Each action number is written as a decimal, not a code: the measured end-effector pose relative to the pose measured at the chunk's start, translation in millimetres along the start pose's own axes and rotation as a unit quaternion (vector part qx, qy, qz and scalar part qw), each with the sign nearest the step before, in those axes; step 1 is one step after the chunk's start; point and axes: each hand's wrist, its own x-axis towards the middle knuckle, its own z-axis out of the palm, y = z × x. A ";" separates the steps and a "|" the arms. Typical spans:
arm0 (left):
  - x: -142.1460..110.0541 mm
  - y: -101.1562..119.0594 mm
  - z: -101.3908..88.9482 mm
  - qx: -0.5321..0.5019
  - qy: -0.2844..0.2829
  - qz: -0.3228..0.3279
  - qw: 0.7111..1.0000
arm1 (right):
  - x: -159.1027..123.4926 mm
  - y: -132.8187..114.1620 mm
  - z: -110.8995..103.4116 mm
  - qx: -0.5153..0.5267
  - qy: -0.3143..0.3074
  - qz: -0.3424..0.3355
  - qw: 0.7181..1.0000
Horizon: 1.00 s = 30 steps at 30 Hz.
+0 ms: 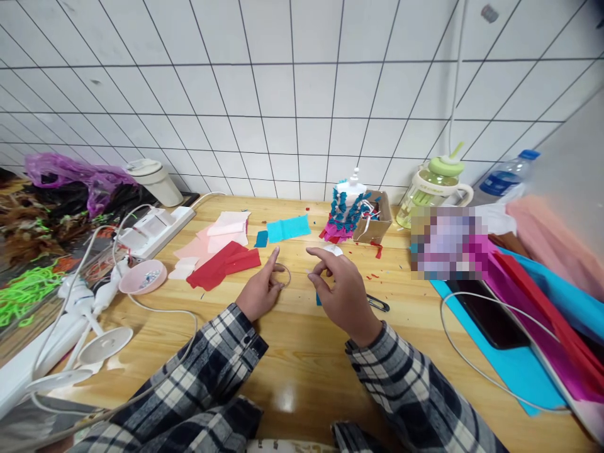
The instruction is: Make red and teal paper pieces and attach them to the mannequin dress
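My left hand (260, 290) is closed over the table, index finger pointing forward, with a thin wire ring (289, 277) at its thumb and fingers. To its right my right hand (345, 294) pinches with thumb and a finger, the index finger stretched out; whatever tiny thing it pinches is too small to name. A piece of blue paper (319, 298) shows partly from under the right hand. Beside that hand lie black-handled scissors (378, 304), mostly hidden. Beyond stands a small white dress form (349, 204) covered in teal and magenta paper pieces.
Red crepe paper (221, 267), pink sheets (202, 242) and a light blue strip (289, 228) lie ahead. A pink bowl of beads (143, 277) and a power strip (163, 231) stand left. A cardboard box (377, 220), a green-lidded cup (431, 189) and a phone (491, 314) are right.
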 end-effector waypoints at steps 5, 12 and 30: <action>1.2 2.0 -1.4 0.035 0.048 0.079 0.995 | -2.0 2.1 3.4 -0.011 -0.075 0.021 0.997; -3.7 -1.5 -9.8 -0.050 0.013 0.118 0.992 | -18.9 4.6 28.9 -0.171 -0.299 -0.034 0.938; -5.5 -4.9 -9.6 -0.052 -0.048 0.169 0.983 | -1.1 16.8 53.8 -0.263 -0.315 -0.018 0.912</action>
